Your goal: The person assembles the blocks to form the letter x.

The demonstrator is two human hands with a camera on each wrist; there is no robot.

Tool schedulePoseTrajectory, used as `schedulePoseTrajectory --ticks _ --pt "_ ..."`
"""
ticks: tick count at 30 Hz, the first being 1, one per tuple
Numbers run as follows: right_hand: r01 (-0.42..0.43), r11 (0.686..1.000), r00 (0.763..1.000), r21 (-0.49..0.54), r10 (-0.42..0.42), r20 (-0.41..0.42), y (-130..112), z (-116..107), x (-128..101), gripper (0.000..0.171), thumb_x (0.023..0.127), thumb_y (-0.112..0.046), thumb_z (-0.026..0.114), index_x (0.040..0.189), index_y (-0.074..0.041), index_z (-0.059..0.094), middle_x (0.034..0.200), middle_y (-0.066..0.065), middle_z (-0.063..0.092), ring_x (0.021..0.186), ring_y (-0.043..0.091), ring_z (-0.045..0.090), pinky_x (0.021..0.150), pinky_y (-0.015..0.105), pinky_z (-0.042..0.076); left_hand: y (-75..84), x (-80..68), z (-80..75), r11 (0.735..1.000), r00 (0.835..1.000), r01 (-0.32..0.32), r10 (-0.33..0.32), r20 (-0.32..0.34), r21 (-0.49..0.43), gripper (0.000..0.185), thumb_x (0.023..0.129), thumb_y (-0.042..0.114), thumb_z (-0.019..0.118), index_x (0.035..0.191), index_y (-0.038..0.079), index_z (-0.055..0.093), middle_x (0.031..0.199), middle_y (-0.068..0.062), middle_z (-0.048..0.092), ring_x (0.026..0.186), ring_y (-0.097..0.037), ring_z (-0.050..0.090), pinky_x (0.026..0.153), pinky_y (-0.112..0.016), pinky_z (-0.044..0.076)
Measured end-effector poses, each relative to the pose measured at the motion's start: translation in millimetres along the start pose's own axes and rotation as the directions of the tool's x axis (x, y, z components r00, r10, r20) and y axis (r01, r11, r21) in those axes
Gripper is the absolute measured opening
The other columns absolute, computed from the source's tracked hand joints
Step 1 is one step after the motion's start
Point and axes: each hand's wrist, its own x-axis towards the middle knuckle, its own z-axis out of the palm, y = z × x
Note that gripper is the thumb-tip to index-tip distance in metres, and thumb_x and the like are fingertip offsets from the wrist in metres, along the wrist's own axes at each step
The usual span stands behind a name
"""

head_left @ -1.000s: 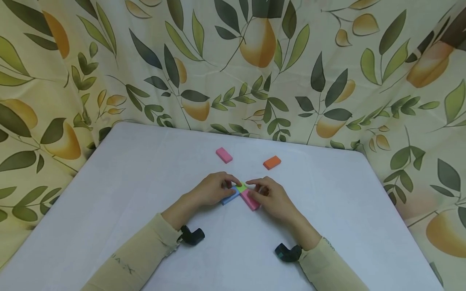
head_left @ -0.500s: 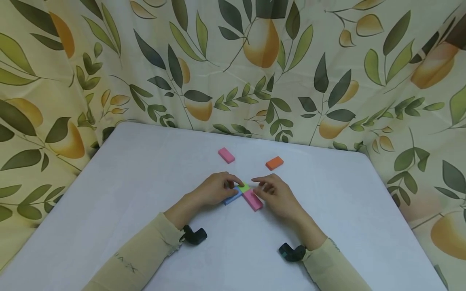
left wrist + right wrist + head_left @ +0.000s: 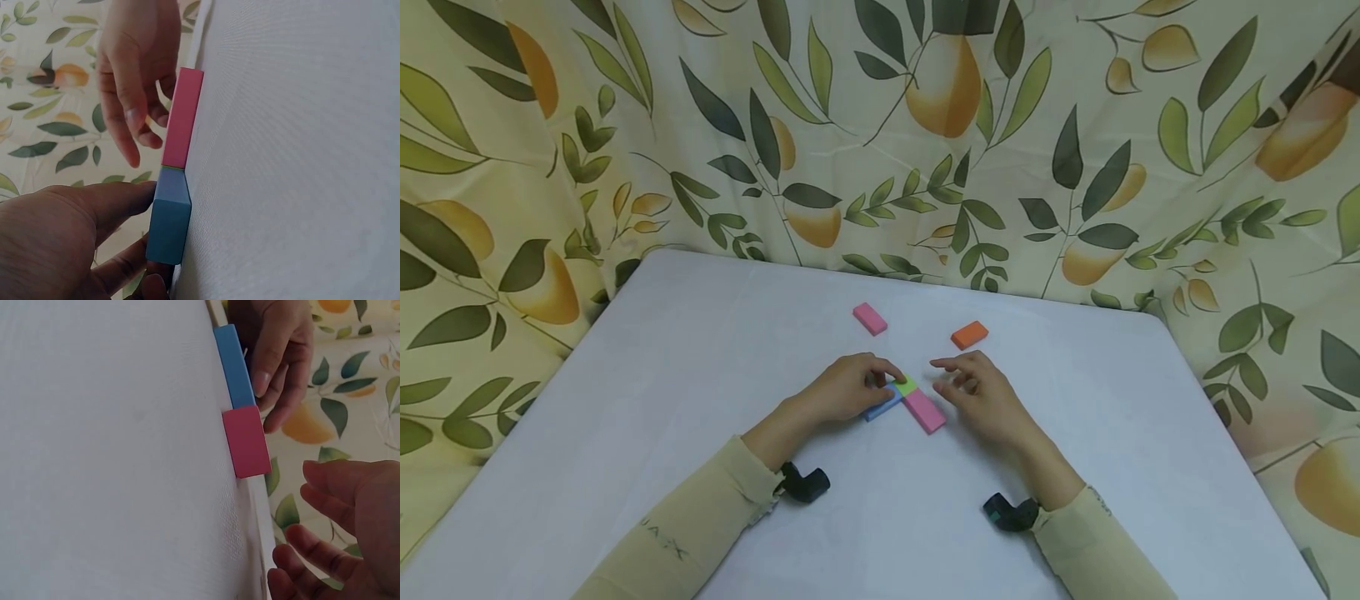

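Observation:
My left hand [image 3: 846,387] holds a blue block [image 3: 882,406] flat on the table, its thumb on the block and its index fingertip at a small green block [image 3: 909,385]. Against the green block lies one end of a dark pink block [image 3: 925,412], so the three form a corner. In the left wrist view the thumb is on the blue block [image 3: 170,228] and other fingers are at its far side. To the right of the dark pink block, my right hand [image 3: 983,396] is apart from it, fingers loosely bent with nothing between them, as the right wrist view also shows.
Farther back on the white table [image 3: 737,317] lie a light pink block [image 3: 870,318] and an orange block [image 3: 970,334], apart from each other. A curtain [image 3: 880,192] printed with leaves and fruit hangs behind the table's far edge.
My right hand has let go of the dark pink block and drawn away to the right. My left hand keeps its place at the blue and green blocks.

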Motion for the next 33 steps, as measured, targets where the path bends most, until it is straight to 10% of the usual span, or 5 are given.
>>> schedulePoseTrajectory --ticks 33 --pt "-0.041 0.995 0.999 -0.090 0.039 -0.022 5.3 -21.0 17.6 0.034 0.096 -0.027 0.060 0.129 -0.022 0.061 0.122 0.006 0.051 0.102 0.022 0.051 0.086 0.039 0.043 0.7 -0.4 -1.4 1.000 1.000 0.011 -0.011 0.006 -0.002 0.025 0.092 0.027 0.065 0.117 0.034 0.067 0.096 0.009 0.058 0.088 -0.012 0.054 0.073 -0.027 0.046"
